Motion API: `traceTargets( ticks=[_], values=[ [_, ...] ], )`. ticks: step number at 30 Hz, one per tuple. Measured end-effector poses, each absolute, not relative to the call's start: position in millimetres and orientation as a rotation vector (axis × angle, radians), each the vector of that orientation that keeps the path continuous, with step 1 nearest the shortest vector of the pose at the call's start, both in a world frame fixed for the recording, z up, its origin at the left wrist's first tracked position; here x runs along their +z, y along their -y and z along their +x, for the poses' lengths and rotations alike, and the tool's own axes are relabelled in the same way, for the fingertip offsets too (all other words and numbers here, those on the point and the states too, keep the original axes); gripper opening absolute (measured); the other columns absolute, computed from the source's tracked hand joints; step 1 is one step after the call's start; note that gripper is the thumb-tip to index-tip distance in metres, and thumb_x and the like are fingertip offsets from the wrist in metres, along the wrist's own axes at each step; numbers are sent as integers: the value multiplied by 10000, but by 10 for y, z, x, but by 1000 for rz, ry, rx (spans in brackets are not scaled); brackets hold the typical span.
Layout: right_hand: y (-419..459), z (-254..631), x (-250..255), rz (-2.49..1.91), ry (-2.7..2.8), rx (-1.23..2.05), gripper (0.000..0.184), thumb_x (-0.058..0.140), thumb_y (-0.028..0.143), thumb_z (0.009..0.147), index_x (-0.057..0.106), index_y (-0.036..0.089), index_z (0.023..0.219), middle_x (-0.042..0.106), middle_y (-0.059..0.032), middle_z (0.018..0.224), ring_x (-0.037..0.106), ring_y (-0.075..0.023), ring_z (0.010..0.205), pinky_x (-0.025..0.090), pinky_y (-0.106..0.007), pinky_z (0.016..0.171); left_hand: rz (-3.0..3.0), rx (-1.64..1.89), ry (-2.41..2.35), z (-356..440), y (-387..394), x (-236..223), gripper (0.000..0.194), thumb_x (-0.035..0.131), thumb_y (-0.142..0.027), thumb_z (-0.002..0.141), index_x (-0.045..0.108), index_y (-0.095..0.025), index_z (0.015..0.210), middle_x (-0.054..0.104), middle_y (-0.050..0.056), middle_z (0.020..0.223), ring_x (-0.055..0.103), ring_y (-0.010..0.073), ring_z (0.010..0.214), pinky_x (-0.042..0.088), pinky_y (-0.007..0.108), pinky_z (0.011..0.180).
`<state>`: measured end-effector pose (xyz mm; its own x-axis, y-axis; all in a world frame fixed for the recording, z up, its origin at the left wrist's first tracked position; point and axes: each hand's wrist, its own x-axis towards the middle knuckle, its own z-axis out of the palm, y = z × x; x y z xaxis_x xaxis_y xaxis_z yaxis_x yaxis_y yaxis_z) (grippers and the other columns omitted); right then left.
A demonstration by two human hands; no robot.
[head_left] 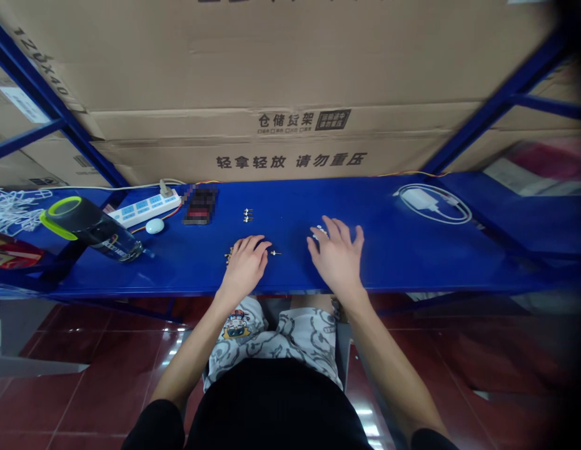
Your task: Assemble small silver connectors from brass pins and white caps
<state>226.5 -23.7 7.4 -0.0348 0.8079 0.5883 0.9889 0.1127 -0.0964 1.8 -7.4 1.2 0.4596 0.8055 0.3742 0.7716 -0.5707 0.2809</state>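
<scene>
My left hand (246,262) rests on the blue shelf board (393,250) with its fingers curled down over small metal parts; a few brass-coloured bits (229,255) show at its left edge and a small pin (275,252) lies just right of its fingertips. My right hand (336,253) lies palm down with fingers spread, covering a small white item (318,231) near its index finger. Further back lie two or three small metal connectors (247,215).
A dark water bottle with a green lid (90,228) lies at the left, beside a white power strip (144,208), a small white oval object (154,225) and a dark device (200,204). A white charger with coiled cable (431,203) sits at the right. Cardboard boxes (290,94) stand behind.
</scene>
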Motion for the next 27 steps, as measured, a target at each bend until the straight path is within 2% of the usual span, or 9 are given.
traceTargets(
  ticks=[7, 10, 16, 19, 27],
  values=[
    [277, 2335, 62, -1815, 1917, -526, 339, 461, 285, 1003, 778, 176, 1055, 596, -185, 1455, 454, -405, 1380, 201, -844, 1089, 2565, 786, -1323, 25, 65, 11, 311, 439, -128, 1034, 626, -174, 1278, 629, 102, 1345, 544, 252, 1305, 440, 435, 1149],
    [252, 2287, 28, -1797, 1961, -481, 319, 477, 255, 997, 780, 177, 1061, 582, -185, 1471, 457, -406, 1388, 184, -857, 1092, 2492, 839, -1269, 23, 61, 31, 314, 452, -122, 1028, 612, -198, 1288, 631, 86, 1335, 547, 233, 1306, 452, 412, 1145],
    [203, 2180, -29, -1621, 2042, -405, 304, 485, 178, 991, 782, 228, 1030, 632, -131, 1423, 505, -362, 1366, 172, -830, 1135, 2366, 990, -1290, -52, 66, 151, 264, 491, -164, 1032, 643, -238, 1235, 690, 51, 1240, 616, 221, 1187, 501, 396, 1052],
    [185, 2162, -40, -1570, 2062, -364, 311, 472, 180, 1005, 777, 241, 1010, 658, -112, 1388, 522, -337, 1356, 166, -798, 1167, 2397, 960, -1438, -177, 30, 212, 219, 537, -203, 1026, 685, -253, 1180, 720, 38, 1172, 636, 243, 1119, 490, 422, 1002],
    [163, 2166, -37, -1524, 2093, -256, 302, 455, 200, 1025, 753, 237, 991, 702, -101, 1285, 565, -311, 1307, 169, -753, 1197, 2347, 946, -1628, -509, -162, 181, 197, 567, -233, 1011, 758, -240, 1056, 737, 46, 1030, 652, 246, 967, 501, 398, 899]
  ],
)
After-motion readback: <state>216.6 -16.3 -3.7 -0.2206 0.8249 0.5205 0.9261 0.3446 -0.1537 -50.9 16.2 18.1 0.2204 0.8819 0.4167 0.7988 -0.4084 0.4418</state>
